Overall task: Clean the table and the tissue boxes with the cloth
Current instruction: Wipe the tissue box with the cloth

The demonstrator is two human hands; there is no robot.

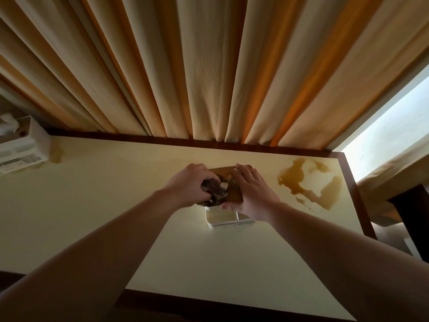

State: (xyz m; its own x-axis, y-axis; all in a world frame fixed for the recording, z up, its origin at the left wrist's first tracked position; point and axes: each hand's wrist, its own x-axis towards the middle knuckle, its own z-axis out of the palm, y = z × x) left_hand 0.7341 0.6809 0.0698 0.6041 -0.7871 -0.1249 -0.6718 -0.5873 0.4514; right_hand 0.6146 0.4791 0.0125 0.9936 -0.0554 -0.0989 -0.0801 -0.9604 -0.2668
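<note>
Head view: my left hand [185, 182] presses the cloth [214, 190] onto the tissue box [228, 217]; my right hand [251, 194] grips its right side, the spill [308, 182] lying toward the table's [116, 182] far right corner.

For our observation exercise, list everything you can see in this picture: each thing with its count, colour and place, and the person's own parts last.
table: one, cream top with dark wood edge, fills the lower half
tissue boxes: two; one with a brown lid over a white base, mid-table under the hands; one white, far left edge
cloth: one, dark and mottled, bunched on the brown lid
spills: two, brown; a large one right of the hands, a faint one by the white box
curtain: one, beige with orange folds, behind the table
window: one, bright, far right
left hand: presses the cloth
right hand: steadies the box
</note>
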